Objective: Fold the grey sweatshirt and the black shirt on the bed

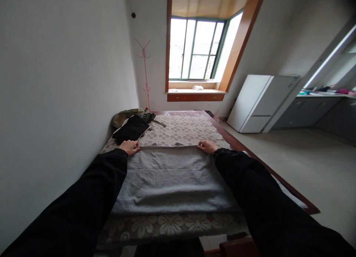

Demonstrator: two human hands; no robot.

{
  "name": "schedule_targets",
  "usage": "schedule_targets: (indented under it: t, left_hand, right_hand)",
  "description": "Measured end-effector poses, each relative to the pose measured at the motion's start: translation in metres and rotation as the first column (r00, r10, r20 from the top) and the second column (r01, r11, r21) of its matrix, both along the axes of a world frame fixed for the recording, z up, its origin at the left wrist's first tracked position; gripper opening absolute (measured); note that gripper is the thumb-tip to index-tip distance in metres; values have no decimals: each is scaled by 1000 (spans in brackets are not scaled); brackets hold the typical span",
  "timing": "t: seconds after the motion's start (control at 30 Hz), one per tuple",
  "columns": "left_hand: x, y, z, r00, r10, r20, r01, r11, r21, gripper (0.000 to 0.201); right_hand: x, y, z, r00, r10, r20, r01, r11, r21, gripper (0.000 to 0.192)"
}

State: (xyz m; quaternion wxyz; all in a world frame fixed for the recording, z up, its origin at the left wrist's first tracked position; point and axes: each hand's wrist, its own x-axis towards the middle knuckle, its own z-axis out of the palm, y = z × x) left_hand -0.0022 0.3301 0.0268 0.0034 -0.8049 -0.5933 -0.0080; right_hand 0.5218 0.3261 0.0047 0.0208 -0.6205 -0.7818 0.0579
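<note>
Head view shows a grey terry towel point(169, 179) spread flat on the lace-covered table point(180, 131). Left hand point(130, 146) and right hand point(207, 146) pinch its far corners; spreading looks done, no fold yet made, a ripple remaining near the front edge.

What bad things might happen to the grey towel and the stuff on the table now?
1. The black folded item lies right beside the left hand; a sideways nudge might push it toward the wall.
2. Both hands, the right hand too, hold only the far corners of the grey towel, so its middle may sag or wrinkle if lifted.
3. The lace tablecloth underneath could bunch up if the towel drags across it.
</note>
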Motion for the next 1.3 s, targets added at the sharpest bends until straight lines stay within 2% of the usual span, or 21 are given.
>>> schedule_targets:
  t: [0.2,0.33,0.57,0.77,0.87,0.97,1.1,1.2,1.3]
  left_hand:
    - [-4,-4,3,999,-50,-14,50,999,-3,23]
    - [-5,-9,4,996,-88,-17,88,996,1,16]
    - [-8,-20,3,999,-13,-45,16,997,74,22]
    - [-20,-23,9,999,12,-36,-9,996,84,22]
    - [-27,-25,12,999,39,-13,-38,996,79,21]
    - [-34,-29,18,998,53,30,-55,995,81,17]
    - [-46,-37,30,989,72,127,-83,993,78,11]
    - [-58,-46,43,971,85,223,-93,995,24,19]
    - [-69,-61,60,941,98,324,-97,995,-17,35]
  right_hand:
    - [3,5,-1,994,-91,62,91,996,-10,39]
    - [4,6,1,993,-81,81,83,996,-18,32]
    - [15,2,9,990,-109,89,110,994,-12,16]
    - [19,-8,11,996,-73,46,72,997,27,32]
    - [20,-11,16,999,-46,25,45,998,40,27]
    - [23,-17,27,1000,-16,-10,16,998,57,21]
    - [31,-34,50,995,32,-92,-23,995,95,23]
    - [35,-53,69,985,73,-156,-55,991,121,28]
    - [38,-74,89,972,105,-208,-73,985,157,33]
